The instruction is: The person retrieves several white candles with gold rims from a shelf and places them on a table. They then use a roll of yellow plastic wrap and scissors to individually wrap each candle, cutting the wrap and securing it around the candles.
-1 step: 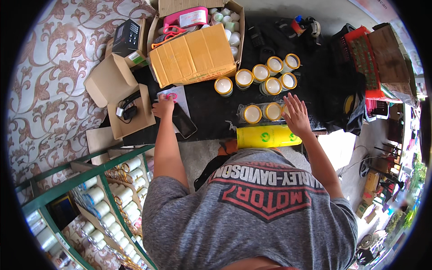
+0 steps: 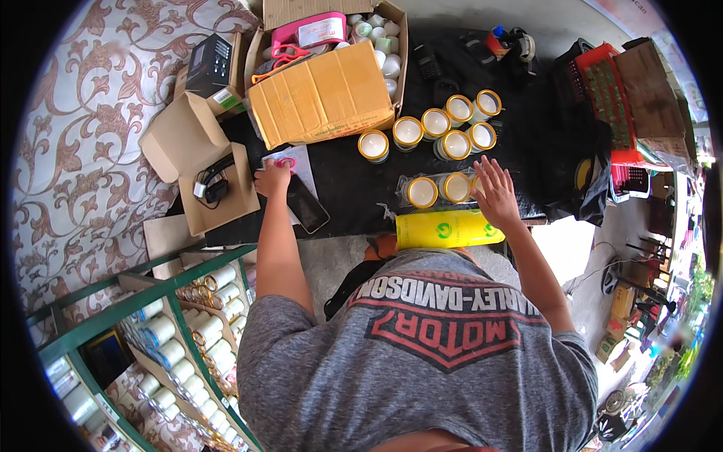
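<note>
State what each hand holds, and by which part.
Left hand: at pink loops, hold unclear. Right hand: spread over a candle, no hold visible.

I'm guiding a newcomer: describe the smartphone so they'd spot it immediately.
Find the black tabletop, then the left hand over it. Just right of that forearm lies the smartphone, slanted, dark and rectangular, unlike the white paper beside it.

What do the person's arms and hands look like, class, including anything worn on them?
Short, mottled grey sleeves belong to a T-shirt with a red, black and white print. Below, the forearms are bare. Neither the left hand nor the right hand wears a glove; no watch shows.
</note>
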The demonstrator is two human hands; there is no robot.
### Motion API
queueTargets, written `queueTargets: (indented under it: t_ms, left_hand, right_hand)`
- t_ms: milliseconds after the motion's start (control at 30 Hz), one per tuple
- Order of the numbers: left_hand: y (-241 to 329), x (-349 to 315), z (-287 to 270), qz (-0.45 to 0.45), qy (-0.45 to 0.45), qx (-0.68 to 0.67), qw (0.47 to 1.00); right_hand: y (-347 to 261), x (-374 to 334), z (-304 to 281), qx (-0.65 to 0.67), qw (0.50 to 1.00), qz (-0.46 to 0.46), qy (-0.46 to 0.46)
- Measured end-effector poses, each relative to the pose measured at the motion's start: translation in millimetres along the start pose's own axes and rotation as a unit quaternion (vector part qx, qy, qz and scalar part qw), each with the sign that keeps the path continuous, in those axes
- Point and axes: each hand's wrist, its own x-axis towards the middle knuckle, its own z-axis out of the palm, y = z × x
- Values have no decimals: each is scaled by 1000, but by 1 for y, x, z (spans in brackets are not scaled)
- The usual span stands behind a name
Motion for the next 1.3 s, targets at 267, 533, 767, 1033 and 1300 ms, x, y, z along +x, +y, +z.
queueTargets:
  t_ms: [267,533,767,1033,1300]
  left_hand:
    - [-20,26,27,135,253,-311,906]
    - [93,-234,-50,458,107,-588,658]
    - [158,-365,-34,536,-125,-582,599]
    - [142,-396,-20,614,-165,-433,639]
    - [127,-399,23,705,-160,-224,653]
  right_hand:
    - [-7,6,-1,32,999,19,19]
    - [-22,8,-51,448,887,33,102]
    - [20,-8,-86,704,670,8,-236]
    - [99,-51,-53,496,840,12,-220]
    - [128,-32,-55,80,941,-47,-326]
